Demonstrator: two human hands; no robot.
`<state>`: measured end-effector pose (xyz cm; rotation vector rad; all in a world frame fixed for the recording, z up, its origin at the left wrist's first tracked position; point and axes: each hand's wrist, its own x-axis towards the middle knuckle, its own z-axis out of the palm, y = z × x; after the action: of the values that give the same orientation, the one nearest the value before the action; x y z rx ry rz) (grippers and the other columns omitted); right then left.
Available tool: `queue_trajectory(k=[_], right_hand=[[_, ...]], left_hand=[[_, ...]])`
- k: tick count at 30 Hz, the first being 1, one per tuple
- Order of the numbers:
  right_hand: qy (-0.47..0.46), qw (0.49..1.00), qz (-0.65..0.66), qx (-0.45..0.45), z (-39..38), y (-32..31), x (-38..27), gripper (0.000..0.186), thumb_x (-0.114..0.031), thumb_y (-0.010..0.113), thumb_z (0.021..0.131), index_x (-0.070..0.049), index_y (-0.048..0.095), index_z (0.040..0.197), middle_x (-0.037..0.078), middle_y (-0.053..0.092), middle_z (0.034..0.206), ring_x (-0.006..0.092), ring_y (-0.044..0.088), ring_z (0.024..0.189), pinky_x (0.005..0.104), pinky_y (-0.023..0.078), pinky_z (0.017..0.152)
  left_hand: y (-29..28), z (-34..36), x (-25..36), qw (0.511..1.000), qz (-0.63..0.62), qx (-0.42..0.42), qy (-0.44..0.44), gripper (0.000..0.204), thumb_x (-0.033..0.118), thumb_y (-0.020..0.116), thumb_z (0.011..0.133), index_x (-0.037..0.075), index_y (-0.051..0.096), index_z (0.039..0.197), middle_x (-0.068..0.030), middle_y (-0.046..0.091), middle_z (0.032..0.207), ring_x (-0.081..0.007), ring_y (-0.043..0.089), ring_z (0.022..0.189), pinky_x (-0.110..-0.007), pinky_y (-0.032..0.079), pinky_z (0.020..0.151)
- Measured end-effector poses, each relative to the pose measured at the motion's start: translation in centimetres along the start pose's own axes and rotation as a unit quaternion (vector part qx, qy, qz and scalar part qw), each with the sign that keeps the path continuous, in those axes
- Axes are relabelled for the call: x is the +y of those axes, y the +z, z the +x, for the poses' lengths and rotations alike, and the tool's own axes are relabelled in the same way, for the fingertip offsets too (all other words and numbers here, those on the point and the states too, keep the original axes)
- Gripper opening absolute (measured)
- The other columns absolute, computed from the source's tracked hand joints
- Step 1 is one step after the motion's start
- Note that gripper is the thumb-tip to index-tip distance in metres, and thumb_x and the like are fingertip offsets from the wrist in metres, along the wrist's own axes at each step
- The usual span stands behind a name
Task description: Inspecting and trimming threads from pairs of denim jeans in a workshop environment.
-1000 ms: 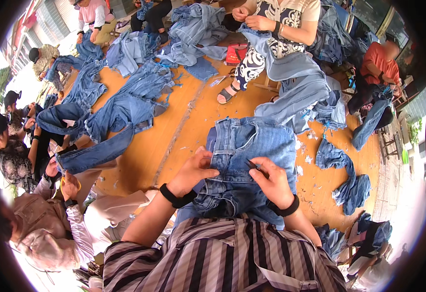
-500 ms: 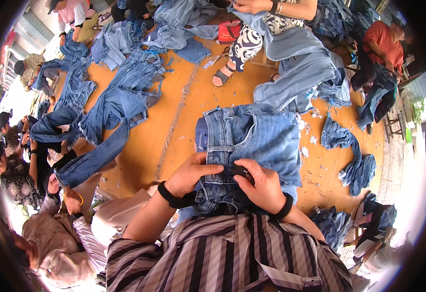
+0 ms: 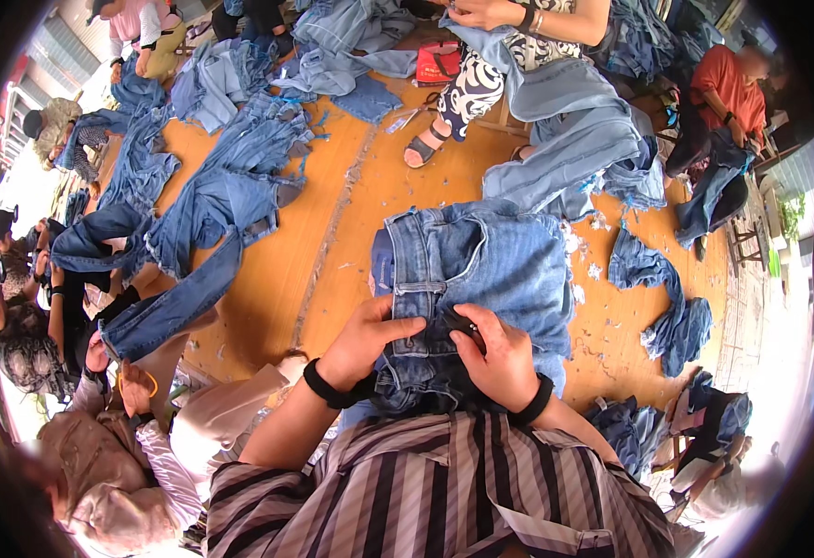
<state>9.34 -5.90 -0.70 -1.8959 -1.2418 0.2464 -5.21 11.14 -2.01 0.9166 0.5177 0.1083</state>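
A pair of blue jeans [image 3: 518, 270] lies folded in front of me, waistband toward the left, a pocket opening facing up. My left hand [image 3: 358, 346] is closed on the waistband [image 3: 410, 302], thumb on top and fingers hidden beneath. Just right of it, my right hand [image 3: 502, 365] is closed around a small black object [image 3: 456, 322] held against the denim beside the waistband. Most of that object is covered by my fingers, and its kind cannot be made out. Both wrists wear black bands.
Heaps of denim [image 3: 211, 200] cover the left of the orange-brown surface [image 3: 332, 270]. Another jeans piece [image 3: 667, 307] lies at right, near white lint scraps. Opposite, a person [image 3: 565, 19] handles light-blue denim [image 3: 565, 121]. Other people work around the edges; one at left holds yellow-handled scissors [image 3: 151, 383].
My hands stay at almost the same place on the jeans, with only slight finger movement at the right hand. The whole view shifts a little.
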Motion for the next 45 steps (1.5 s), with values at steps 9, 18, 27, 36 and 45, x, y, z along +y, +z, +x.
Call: queue_trajectory(k=[9,18,27,36,45], right_hand=[[0.096,0.978,0.182,0.019,1.7,-1.1,0.2,0.028,-0.01,0.074,0.093,-0.005,0.065,0.119,-0.001,0.055,0.067,0.0053,0.047,0.058,0.0251,0.04,0.054],[0.224,0.929,0.293,0.004,5.1,3.5,2.5,0.021,-0.021,0.069,0.099,-0.003,0.063,0.106,-0.004,0.049,0.06,0.0033,0.044,0.053,0.0253,0.034,0.048],[0.208,0.894,0.397,0.032,5.2,4.4,4.3,0.017,-0.021,0.064,0.102,-0.004,0.063,0.102,-0.006,0.048,0.064,0.0035,0.042,0.056,0.0243,0.035,0.051],[0.215,0.858,0.466,0.01,5.1,3.2,3.6,0.018,-0.021,0.061,0.104,-0.003,0.062,0.105,-0.006,0.047,0.066,0.004,0.04,0.054,0.0236,0.033,0.048],[0.252,0.83,0.483,-0.119,1.1,-3.8,0.1,0.04,-0.037,0.047,0.109,0.0,0.063,0.113,-0.002,0.044,0.062,0.0052,0.033,0.048,0.0227,0.03,0.042]], left_hand=[[0.1,0.5,-0.1,0.998,-0.026,-0.018,-0.048,0.037,0.007,0.074,0.091,-0.003,0.064,0.126,-0.0086,0.073,0.114,-0.0174,0.071,0.101,-0.033,0.056,0.091],[0.0,1.2,-1.3,0.999,0.02,-0.022,0.013,0.036,0.007,0.07,0.095,0.0,0.062,0.13,-0.0061,0.071,0.118,-0.017,0.069,0.104,-0.033,0.056,0.094],[-0.3,1.4,-1.4,0.992,0.014,-0.113,-0.052,0.042,0.01,0.069,0.097,0.001,0.058,0.137,-0.0048,0.069,0.124,-0.0156,0.066,0.111,-0.033,0.052,0.099],[0.3,0.6,-0.5,0.979,0.149,-0.128,-0.052,0.044,0.013,0.069,0.098,0.0,0.057,0.138,-0.0044,0.067,0.127,-0.0148,0.063,0.115,-0.033,0.05,0.101],[1.5,-0.2,-0.3,0.993,0.113,-0.021,0.018,0.028,0.014,0.067,0.1,0.001,0.065,0.125,0.0005,0.07,0.11,-0.0083,0.061,0.1,-0.028,0.05,0.09]])
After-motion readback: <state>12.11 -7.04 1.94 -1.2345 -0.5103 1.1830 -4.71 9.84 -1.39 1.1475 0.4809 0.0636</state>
